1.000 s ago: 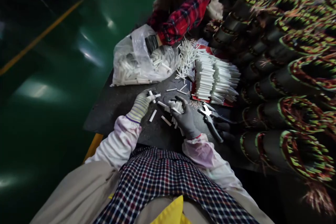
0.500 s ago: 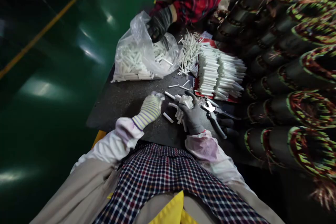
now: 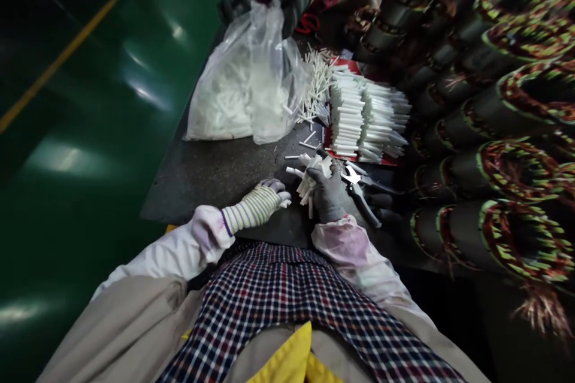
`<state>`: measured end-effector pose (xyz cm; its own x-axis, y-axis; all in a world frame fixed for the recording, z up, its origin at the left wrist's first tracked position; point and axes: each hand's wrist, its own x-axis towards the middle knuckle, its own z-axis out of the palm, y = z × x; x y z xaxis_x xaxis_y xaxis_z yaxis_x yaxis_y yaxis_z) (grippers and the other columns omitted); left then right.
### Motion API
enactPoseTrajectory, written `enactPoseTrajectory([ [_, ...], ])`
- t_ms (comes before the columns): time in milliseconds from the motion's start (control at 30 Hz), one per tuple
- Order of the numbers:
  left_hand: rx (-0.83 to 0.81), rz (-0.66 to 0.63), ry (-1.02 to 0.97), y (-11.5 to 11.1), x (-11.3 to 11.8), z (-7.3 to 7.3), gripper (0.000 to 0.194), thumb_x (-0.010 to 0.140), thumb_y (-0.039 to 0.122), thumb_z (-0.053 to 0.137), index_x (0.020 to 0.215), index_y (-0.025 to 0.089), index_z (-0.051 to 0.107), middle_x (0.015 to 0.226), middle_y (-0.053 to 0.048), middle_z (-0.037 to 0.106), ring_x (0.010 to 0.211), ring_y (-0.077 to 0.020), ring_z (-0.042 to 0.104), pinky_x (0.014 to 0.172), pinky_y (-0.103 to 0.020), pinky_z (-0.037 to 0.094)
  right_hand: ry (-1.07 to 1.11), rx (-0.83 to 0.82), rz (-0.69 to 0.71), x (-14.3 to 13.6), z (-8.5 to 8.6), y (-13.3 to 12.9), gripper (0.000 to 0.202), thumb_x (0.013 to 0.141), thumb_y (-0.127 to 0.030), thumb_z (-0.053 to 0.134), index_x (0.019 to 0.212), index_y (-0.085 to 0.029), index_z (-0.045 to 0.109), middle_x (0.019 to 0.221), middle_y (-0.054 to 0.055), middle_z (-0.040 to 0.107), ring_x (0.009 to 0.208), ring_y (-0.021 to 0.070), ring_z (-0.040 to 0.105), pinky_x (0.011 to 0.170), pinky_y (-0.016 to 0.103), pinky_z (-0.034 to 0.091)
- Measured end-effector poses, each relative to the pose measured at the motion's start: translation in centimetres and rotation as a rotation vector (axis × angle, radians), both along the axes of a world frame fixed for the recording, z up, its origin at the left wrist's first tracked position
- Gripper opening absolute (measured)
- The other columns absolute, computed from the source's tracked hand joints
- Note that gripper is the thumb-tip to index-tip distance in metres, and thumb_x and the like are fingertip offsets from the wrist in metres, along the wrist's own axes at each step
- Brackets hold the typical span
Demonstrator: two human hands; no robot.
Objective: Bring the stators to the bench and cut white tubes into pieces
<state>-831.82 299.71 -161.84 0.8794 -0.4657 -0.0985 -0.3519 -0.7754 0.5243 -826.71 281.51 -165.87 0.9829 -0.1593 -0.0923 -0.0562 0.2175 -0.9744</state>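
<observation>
My left hand [image 3: 263,203], in a striped glove with grey fingers, is low over the near part of the dark table. Its fingers are closed on a short white tube [image 3: 286,203], whose end shows at the fingertips. A few inches to the right, my right hand [image 3: 330,196] in a grey glove grips a bundle of white tubes [image 3: 313,176]. The bundle's ends point unevenly to the left. Beside the right hand lie pliers [image 3: 354,178] with dark handles, jaws apart.
A co-worker's gloved hands [image 3: 291,0] hold up a clear plastic bag [image 3: 245,96] of white tubes. Stacked tubes [image 3: 363,116] sit on something red beside a loose pile [image 3: 317,81]. Rows of wire-wound stators [image 3: 525,239] line the right. The table [image 3: 215,173] ends at the left.
My left hand has come down and taken a loose tube from the table. The right hand still holds the bundle. The co-worker has gathered the bag's top upward with both hands.
</observation>
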Motion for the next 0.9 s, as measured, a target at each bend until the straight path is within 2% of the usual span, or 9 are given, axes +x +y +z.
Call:
enactPoseTrajectory([
  [100, 0.078, 0.047, -0.036, -1.4, -1.4, -0.4, 0.016, 0.090, 0.018, 0.058, 0.095, 0.020, 0.073, 0.107, -0.011, 0.067, 0.108, -0.0258, 0.061, 0.103, -0.046, 0.046, 0.020, 0.066, -0.038, 0.0, 0.0, 0.1, 0.056, 0.063, -0.033, 0.069, 0.117, -0.022, 0.056, 0.117, 0.007, 0.068, 0.109, 0.0249, 0.064, 0.101, 0.048, 0.050],
  [167, -0.107, 0.173, -0.074, -2.8, -2.1, -0.9, 0.020, 0.093, 0.016, 0.051, 0.099, 0.018, 0.070, 0.105, -0.010, 0.067, 0.103, -0.0225, 0.063, 0.099, -0.041, 0.049, 0.023, 0.093, -0.084, 0.1, 0.1, 0.1, 0.053, 0.064, -0.034, 0.069, 0.113, -0.023, 0.056, 0.117, 0.006, 0.068, 0.109, 0.0246, 0.064, 0.102, 0.047, 0.050],
  [267, -0.428, 0.484, -0.092, -5.0, -3.3, -2.1, 0.022, 0.098, 0.020, 0.043, 0.107, 0.018, 0.063, 0.107, -0.009, 0.068, 0.101, -0.0199, 0.065, 0.098, -0.038, 0.051, -0.022, 0.094, -0.129, 0.3, 0.1, 0.3, 0.047, 0.067, -0.036, 0.067, 0.111, -0.023, 0.056, 0.119, 0.008, 0.066, 0.114, 0.0256, 0.063, 0.099, 0.047, 0.053],
  [367, -0.556, 0.661, 0.004, -7.0, -3.9, -3.2, 0.031, 0.092, 0.024, 0.057, 0.122, 0.016, 0.054, 0.119, -0.012, 0.067, 0.108, -0.0229, 0.066, 0.101, -0.041, 0.051, -0.096, 0.141, -0.160, 0.8, -0.2, 1.1, 0.044, 0.073, -0.039, 0.060, 0.115, -0.024, 0.053, 0.123, 0.008, 0.063, 0.117, 0.0254, 0.061, 0.094, 0.049, 0.056],
  [500, -0.505, 0.591, 0.132, -7.8, -3.4, -3.7, 0.067, 0.082, 0.017, 0.065, 0.145, 0.017, 0.041, 0.132, -0.014, 0.063, 0.115, -0.0282, 0.065, 0.104, -0.044, 0.050, -0.117, 0.278, -0.183, 1.1, -0.2, 2.2, 0.045, 0.077, -0.037, 0.054, 0.120, -0.025, 0.050, 0.126, 0.008, 0.061, 0.119, 0.0234, 0.061, 0.095, 0.052, 0.056],
  [567, -0.487, 0.554, 0.162, -7.0, -3.2, -3.6, 0.063, 0.083, 0.016, 0.061, 0.144, 0.017, 0.044, 0.126, -0.013, 0.067, 0.110, -0.0274, 0.067, 0.103, -0.044, 0.051, -0.103, 0.282, -0.185, 1.0, -0.1, 1.9, 0.044, 0.076, -0.035, 0.056, 0.118, -0.024, 0.051, 0.124, 0.007, 0.062, 0.117, 0.0229, 0.062, 0.097, 0.051, 0.054],
  [667, -0.607, 0.516, 0.188, -4.6, -3.3, -3.2, 0.055, 0.083, 0.017, 0.060, 0.137, 0.016, 0.052, 0.121, -0.012, 0.068, 0.107, -0.0247, 0.067, 0.103, -0.043, 0.052, -0.108, 0.250, -0.169, 0.4, 0.3, 0.5, 0.041, 0.074, -0.034, 0.060, 0.112, -0.023, 0.053, 0.120, 0.006, 0.063, 0.116, 0.0230, 0.062, 0.102, 0.050, 0.051],
  [767, -0.705, 0.560, 0.152, -2.3, -2.9, -2.5, 0.039, 0.086, 0.024, 0.059, 0.124, 0.016, 0.061, 0.111, -0.012, 0.068, 0.107, -0.0260, 0.065, 0.102, -0.044, 0.051, -0.132, 0.202, -0.115, -0.6, 0.8, -0.4, 0.039, 0.073, -0.036, 0.061, 0.110, -0.024, 0.055, 0.119, 0.005, 0.063, 0.117, 0.0240, 0.061, 0.102, 0.049, 0.051],
  [900, -0.833, 0.632, 0.097, -2.3, -1.1, -1.1, 0.022, 0.087, 0.037, 0.064, 0.101, 0.020, 0.066, 0.104, -0.009, 0.065, 0.106, -0.0243, 0.063, 0.102, -0.043, 0.049, -0.112, 0.184, 0.009, -2.0, 1.0, 0.8, 0.050, 0.074, -0.035, 0.063, 0.121, -0.024, 0.055, 0.121, 0.007, 0.064, 0.114, 0.0256, 0.063, 0.098, 0.047, 0.053],
])
